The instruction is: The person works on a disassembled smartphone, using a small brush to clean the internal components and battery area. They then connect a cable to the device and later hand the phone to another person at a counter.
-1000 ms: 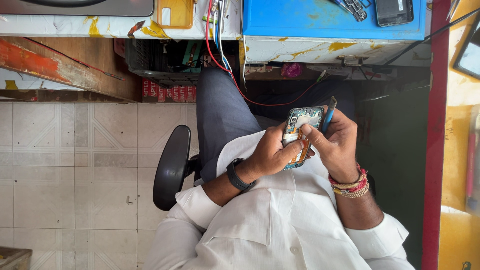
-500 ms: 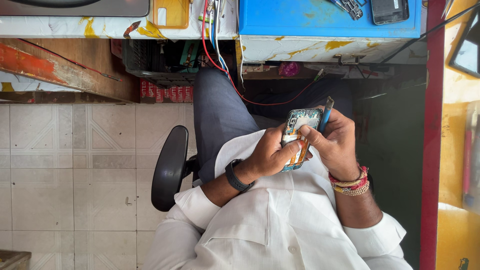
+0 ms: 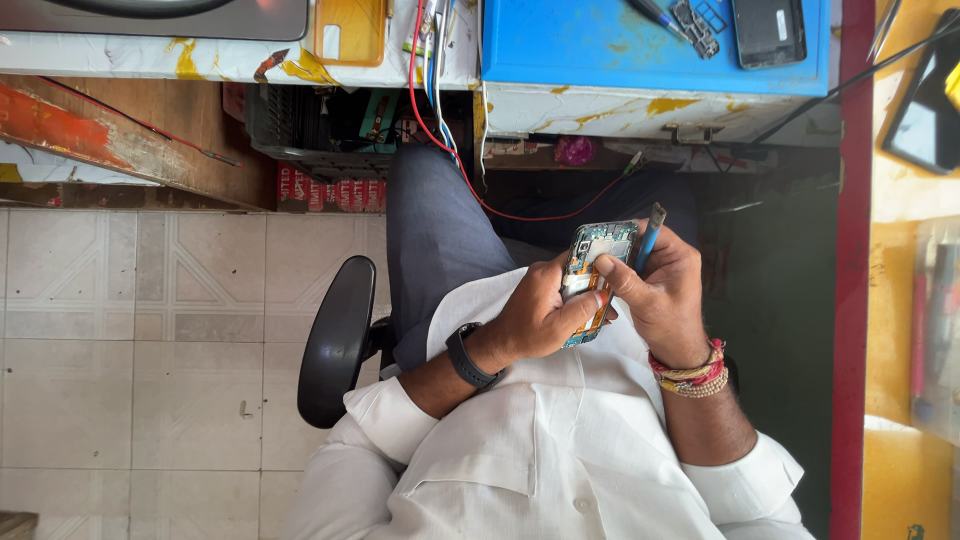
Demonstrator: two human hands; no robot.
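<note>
My left hand (image 3: 540, 315) grips an opened phone (image 3: 593, 280), circuit board exposed, over my lap. My right hand (image 3: 665, 295) steadies its far side while pinching a blue tool (image 3: 648, 238) upright. Beyond my knees, a blue mat (image 3: 600, 50) covers the desk edge, a dark phone (image 3: 768, 30) lying near its right corner.

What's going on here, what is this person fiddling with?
A seated person holds an opened phone, its back off and circuit board showing, over their lap. The left hand cradles it, and the right hand steadies it while gripping a blue tool. On the blue mat of the bench ahead lie another dark phone and small parts. A red wire hangs from the bench.
</note>
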